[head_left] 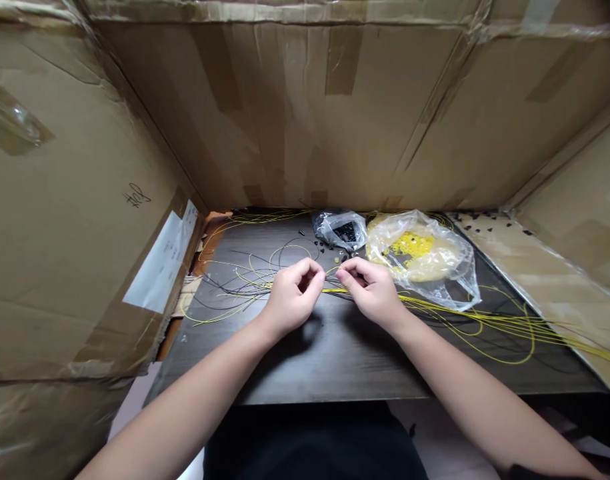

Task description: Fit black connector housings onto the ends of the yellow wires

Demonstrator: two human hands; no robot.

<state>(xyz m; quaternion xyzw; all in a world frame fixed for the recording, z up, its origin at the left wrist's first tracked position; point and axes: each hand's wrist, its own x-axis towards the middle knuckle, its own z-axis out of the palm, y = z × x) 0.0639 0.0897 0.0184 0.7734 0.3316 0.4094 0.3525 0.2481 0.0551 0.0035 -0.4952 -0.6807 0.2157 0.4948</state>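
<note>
My left hand [291, 297] and my right hand [369, 288] are close together over the middle of a dark wooden table [305, 367]. Both are pinched, fingertips nearly meeting. Between them runs a thin yellow wire [332, 273], held by both pinches. More yellow wires [485, 323] trail off to the right across the table, and a tangle of yellow and black wires [235, 280] lies to the left of my left hand.
A clear plastic bag of small yellow parts [419, 257] lies behind my right hand. A smaller bag of black parts [342, 230] sits at the back centre, with loose black bits near it. Cardboard walls [295, 113] enclose the table on the left, back and right.
</note>
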